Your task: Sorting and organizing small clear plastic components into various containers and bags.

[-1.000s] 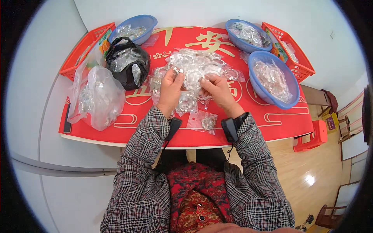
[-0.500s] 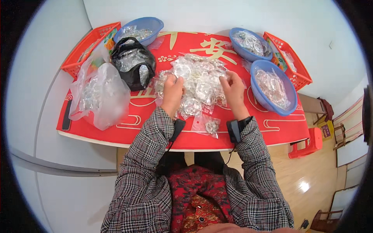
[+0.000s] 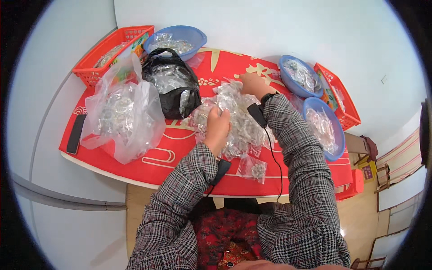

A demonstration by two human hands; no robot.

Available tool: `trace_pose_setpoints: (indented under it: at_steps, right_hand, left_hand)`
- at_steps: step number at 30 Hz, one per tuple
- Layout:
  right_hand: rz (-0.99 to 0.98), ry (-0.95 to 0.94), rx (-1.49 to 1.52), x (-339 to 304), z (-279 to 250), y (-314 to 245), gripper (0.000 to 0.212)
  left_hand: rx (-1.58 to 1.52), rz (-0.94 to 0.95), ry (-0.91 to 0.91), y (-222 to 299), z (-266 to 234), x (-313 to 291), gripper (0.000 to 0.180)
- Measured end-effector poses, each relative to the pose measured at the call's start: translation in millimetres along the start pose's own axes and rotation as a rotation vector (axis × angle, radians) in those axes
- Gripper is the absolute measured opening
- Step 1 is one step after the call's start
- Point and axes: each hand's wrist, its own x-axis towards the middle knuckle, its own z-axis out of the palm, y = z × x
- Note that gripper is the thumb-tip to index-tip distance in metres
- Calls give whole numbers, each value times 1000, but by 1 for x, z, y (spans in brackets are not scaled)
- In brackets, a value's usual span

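The pile of clear packets [image 3: 238,121] lies at the middle of the red-covered table [image 3: 180,170]; individual contents cannot be made out. The left hand [image 3: 218,129] is positioned over the pile's left part, fingers curled, thumb upward; whether a packet is gripped cannot be determined. The right hand [image 3: 254,84] is at the pile's far edge, back of the hand facing the camera; its fingertips are obscured and its grip cannot be determined. The right sleeve [image 3: 294,130] covers part of the pile's right side. A single packet [image 3: 253,169] lies at the near edge. The black bag [image 3: 174,102], left, partly conceals its silvery contents. The right basket [image 3: 347,120] is partly hidden behind two blue basins [image 3: 340,135].
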Motion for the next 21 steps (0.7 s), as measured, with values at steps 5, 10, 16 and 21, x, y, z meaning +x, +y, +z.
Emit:
trace_pose_setpoints:
  at_steps: [5, 10, 16, 21]
  right_hand:
    - [168, 1, 42, 9, 18, 8, 24]
    - [231, 366, 595, -41, -35, 20, 17]
    - [483, 307, 1938, -137, -62, -38, 12]
    - [562, 353, 1898, -157, -65, -69, 14]
  left_hand:
    - [4, 42, -9, -4, -3, 4, 13]
    - [220, -48, -206, -20, -10, 13, 14]
    - [799, 756, -80, -20, -5, 12, 32]
    - [28, 335, -239, -1, -1, -4, 40]
